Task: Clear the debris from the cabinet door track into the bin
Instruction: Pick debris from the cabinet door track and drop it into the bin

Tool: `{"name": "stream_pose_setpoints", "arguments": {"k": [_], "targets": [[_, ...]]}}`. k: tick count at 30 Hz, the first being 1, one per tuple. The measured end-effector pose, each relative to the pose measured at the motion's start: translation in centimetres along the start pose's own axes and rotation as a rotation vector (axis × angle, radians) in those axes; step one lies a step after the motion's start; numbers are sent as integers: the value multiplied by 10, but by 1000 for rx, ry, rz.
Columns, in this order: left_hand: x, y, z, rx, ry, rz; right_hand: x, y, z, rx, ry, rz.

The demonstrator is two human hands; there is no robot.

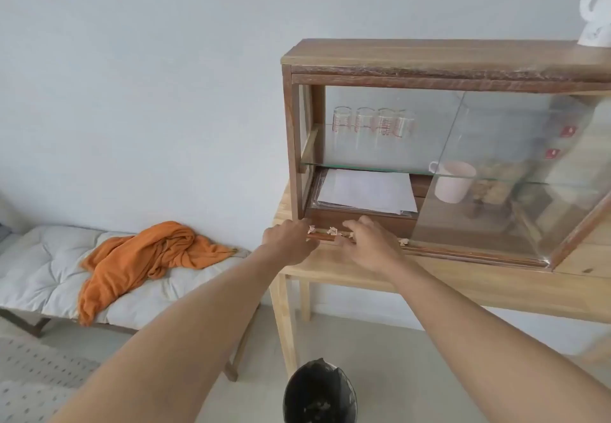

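Hands reach to the cabinet door track (334, 236) at the cabinet's open end. Left hand (291, 240) has its fingers curled at the track's end, touching a crumpled scrap (311, 229); whether it pinches the scrap I cannot tell. Right hand (370, 245) lies loosely spread over the track, with a scrap (332, 231) between the two hands and another (403, 241) just beyond it. Below the forearms, on the floor beside the worktop (479, 285), stands the black bin (319, 393).
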State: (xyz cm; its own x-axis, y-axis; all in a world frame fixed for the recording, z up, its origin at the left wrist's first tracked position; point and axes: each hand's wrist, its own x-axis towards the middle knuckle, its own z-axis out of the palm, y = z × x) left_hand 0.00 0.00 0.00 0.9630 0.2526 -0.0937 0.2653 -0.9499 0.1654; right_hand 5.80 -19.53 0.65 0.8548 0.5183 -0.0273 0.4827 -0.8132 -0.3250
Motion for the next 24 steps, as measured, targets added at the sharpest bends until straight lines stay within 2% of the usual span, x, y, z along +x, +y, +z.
{"name": "stream_pose_setpoints", "arguments": {"k": [3,6,13,24], "targets": [[13,-2,11,-3,38,-19,20,-7,7,-8,58,-22],[17,-6,21,-18,66,-41,28,-13,13,-48,43,-14],[22,-13,34,-99,250,-31,32,-9,26,-25,121,-22],[3,-8,28,-229,264,-37,14,0,28,63,226,-7]]}}
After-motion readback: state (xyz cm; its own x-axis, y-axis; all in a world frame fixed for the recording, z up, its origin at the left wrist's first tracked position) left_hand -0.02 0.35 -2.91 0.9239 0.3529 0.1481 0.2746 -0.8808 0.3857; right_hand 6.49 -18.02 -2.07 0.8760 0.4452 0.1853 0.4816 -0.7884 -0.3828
